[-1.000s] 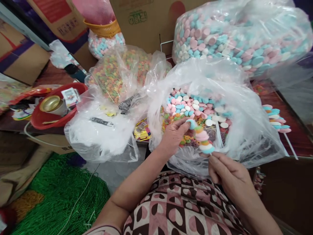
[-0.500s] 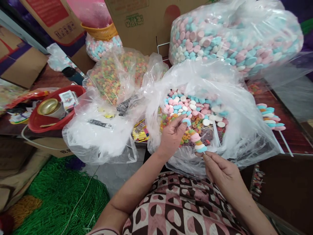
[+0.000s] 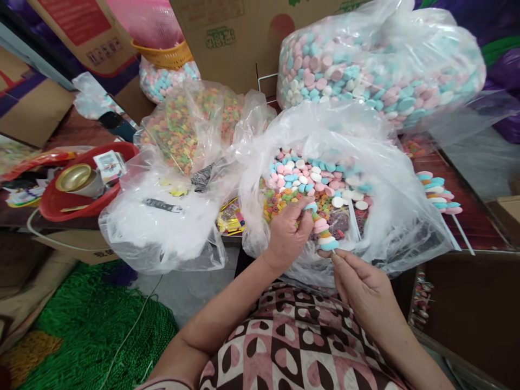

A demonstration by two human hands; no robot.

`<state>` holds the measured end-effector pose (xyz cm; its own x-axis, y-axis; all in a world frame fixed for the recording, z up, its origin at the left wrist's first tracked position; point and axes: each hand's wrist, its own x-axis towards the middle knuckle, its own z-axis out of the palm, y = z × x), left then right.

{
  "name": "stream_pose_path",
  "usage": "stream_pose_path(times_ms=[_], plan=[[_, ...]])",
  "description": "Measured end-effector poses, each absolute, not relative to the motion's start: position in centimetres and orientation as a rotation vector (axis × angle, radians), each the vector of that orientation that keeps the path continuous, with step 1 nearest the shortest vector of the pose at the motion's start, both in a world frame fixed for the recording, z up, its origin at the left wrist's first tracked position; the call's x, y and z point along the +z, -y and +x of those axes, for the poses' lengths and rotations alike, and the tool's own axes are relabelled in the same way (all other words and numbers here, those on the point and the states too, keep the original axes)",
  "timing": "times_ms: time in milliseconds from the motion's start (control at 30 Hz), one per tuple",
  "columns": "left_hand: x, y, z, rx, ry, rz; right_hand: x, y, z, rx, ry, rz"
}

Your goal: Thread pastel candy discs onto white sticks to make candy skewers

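The left hand had closed in, pinching the top of the candy skewer. The right hand pinched its stick, and the stack looked tighter.

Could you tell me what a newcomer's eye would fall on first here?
The huge clear bag of pink, blue and white candy discs at the upper right stands out first. Below it, in the middle, the left hand and right hand hold a candy skewer over an open bag of loose sweets. Green netting fills the lower left.
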<state>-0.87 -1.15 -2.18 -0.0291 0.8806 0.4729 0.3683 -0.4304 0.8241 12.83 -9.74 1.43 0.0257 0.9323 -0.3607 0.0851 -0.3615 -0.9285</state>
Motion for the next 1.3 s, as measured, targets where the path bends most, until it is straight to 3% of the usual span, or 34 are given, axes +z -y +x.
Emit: stream_pose_path(times_ms=[300,533,667,1033,1167,1300], plan=[[-0.8,2.4,-0.9,1.354,-1.189,1.427,0.6,9.1,12.5,1.387,1.134,-1.500],[0.2,1.7,-0.7,1.329,-0.896,0.651,-0.8,8.7,13.0,1.378,1.121,-1.440],[0.6,1.1,-0.6,1.329,-0.814,0.502,-1.2,8.9,13.2,1.344,1.047,-1.447],[0.5,1.5,-0.6,1.254,-0.677,0.476,-0.6,8.8,12.8,1.751,0.788,-1.274],[0.3,1.1,-1.1,1.334,-0.795,0.615,0.6,9.0,14.2,1.491,0.957,-1.393],[-0.5,0.6,-1.8,1.371,-0.861,0.725,3.3,8.6,18.8,0.914,0.967,-1.522]])
